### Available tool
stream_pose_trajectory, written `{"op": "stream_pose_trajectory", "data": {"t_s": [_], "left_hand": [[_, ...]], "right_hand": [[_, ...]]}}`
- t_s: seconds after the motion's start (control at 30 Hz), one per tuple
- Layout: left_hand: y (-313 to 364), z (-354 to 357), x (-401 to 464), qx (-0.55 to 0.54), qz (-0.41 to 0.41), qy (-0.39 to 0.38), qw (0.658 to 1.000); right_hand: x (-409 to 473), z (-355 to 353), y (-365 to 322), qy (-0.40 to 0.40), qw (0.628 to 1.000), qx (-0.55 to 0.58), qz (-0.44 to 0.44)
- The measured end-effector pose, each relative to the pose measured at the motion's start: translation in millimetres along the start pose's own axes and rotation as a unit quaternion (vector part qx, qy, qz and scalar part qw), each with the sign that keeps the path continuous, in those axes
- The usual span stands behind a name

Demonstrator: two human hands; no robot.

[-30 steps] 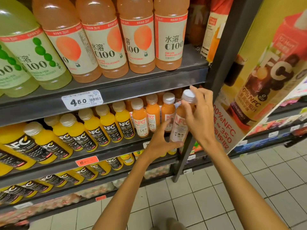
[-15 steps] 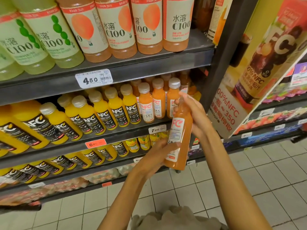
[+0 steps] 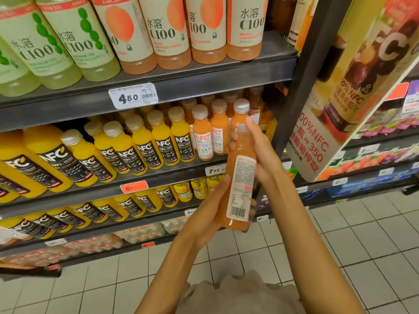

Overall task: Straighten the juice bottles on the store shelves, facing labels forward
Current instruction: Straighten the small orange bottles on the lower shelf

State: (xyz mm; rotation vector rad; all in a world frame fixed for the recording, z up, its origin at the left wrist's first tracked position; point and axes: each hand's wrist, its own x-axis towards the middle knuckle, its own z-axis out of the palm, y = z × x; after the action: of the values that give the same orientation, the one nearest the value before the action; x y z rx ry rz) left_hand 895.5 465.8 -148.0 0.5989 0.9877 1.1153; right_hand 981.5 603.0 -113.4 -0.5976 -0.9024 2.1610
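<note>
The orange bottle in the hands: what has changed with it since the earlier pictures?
The orange bottle was lifted off the middle shelf and brought down toward the person. It was also turned: the NFC front showed before, now the barcode side faces the camera. Left hand and right hand still hold it. Shelved bottles stayed put.

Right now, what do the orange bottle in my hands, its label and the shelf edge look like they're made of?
Orange juice bottle: looks like clear glossy plastic, since the juice colour shows through.
Its label: a thin white printed wrap, paper or film, hard to tell; small print and a barcode show.
Shelf edge: seems dark grey painted metal with a dull sheen.
Left hand and right hand hold the bottle.
</note>
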Motion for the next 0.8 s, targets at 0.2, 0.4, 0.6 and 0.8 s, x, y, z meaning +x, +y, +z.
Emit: {"op": "stream_pose_trajectory", "data": {"t_s": [0.2, 0.4, 0.6, 0.8], "left_hand": [[1, 10, -5, 0.045, 0.068, 0.093, 0.992], [11, 12, -12, -0.063, -0.017, -0.041, 0.997], [8, 17, -11, 0.100, 0.039, 0.093, 0.990], [18, 24, -24, -0.159, -0.063, 0.006, 0.985]], "right_hand": [[2, 6, -7, 0.054, 0.985, -0.159, -0.034], [-2, 7, -1, -0.047, 0.989, 0.134, 0.044], [0, 4, -3, 0.088, 0.986, -0.142, -0.007], [0, 1, 1, 0.032, 0.996, 0.024, 0.084]]}}
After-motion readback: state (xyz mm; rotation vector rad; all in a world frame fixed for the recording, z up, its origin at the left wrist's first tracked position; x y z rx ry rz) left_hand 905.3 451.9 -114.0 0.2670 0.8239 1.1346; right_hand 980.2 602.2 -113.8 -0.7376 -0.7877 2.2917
